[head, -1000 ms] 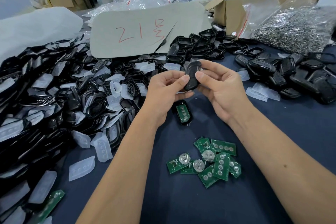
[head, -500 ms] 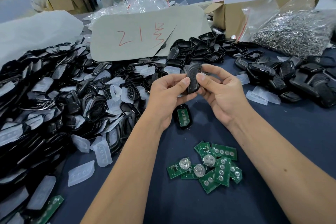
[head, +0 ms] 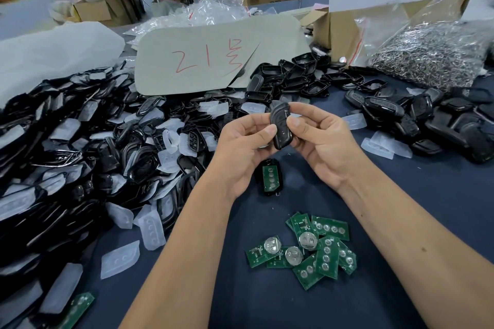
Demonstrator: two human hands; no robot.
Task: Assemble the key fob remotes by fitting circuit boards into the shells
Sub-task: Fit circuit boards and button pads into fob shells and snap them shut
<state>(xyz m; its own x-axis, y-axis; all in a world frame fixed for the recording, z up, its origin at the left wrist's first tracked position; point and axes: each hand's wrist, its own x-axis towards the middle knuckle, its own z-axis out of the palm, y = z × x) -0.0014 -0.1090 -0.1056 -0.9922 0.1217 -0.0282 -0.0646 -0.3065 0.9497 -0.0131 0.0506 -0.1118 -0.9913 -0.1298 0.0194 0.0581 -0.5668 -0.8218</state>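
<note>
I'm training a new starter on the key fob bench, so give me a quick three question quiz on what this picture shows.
1. True or false: both hands, the left hand and right hand, hold one black key fob.
2. Multiple choice: the shell with a green board in it lies A) in the cardboard box, B) on the blue cloth below the hands, C) on the grey sign.
3. Fill in: the loose circuit boards lie in a small pile nearer the person than the ____.

Key: 1 true; 2 B; 3 hands.
</note>
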